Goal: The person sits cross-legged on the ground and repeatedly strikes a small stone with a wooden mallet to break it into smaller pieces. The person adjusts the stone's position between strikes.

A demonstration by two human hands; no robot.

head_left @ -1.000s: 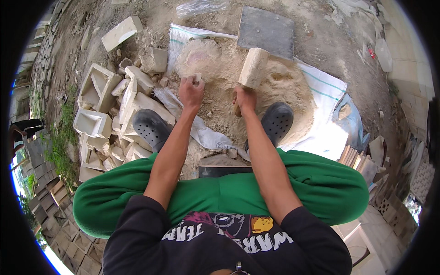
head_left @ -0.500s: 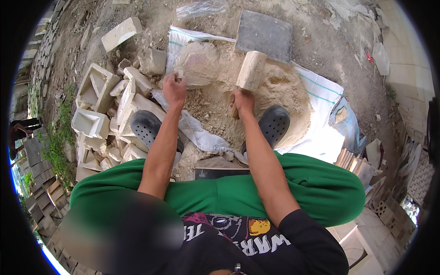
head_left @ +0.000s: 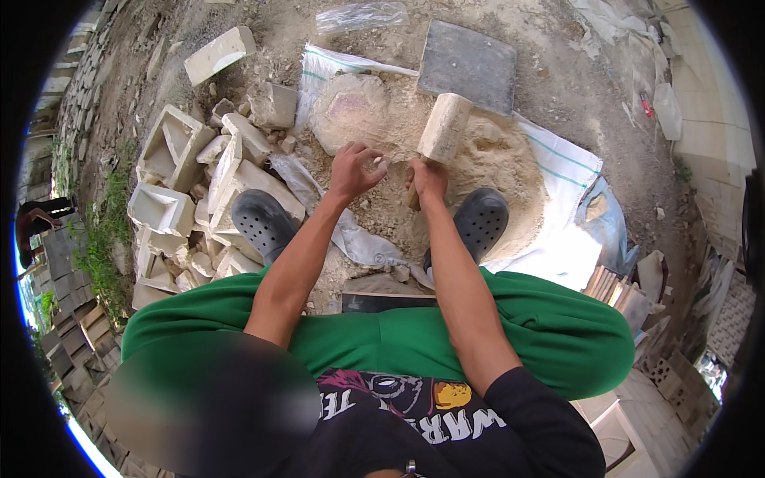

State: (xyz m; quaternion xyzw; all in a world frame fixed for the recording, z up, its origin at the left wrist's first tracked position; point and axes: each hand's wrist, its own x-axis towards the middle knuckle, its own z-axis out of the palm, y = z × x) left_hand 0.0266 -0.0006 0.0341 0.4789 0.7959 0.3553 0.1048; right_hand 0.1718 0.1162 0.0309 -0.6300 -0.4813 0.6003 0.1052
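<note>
My right hand (head_left: 428, 179) is wrapped around the short handle of a thick wooden mallet (head_left: 445, 129). Its blocky, dust-covered head stands above my fist, over the pale crushed material. To the left of it, my left hand (head_left: 358, 169) hovers over the crumbly heap (head_left: 498, 171) with curved fingers and thumb apart, and no held piece can be made out. A flat, round-edged pale stone slab (head_left: 349, 111) with a pinkish patch lies just beyond my left fingers. Beneath the heap spreads a white woven sack (head_left: 562, 163) with green stripes.
Broken cream-coloured mould pieces (head_left: 171, 151) are piled to the left, with a loose block (head_left: 221, 56) farther off. A dark grey board (head_left: 468, 66) lies at the sack's far edge. My grey clogs (head_left: 480, 223) flank the heap. Blue plastic (head_left: 607, 227) lies at right.
My left hand has moved right, from the sack's left side to over the heap, and its fingers have spread. My right hand still grips the mallet, nearly unmoved.
</note>
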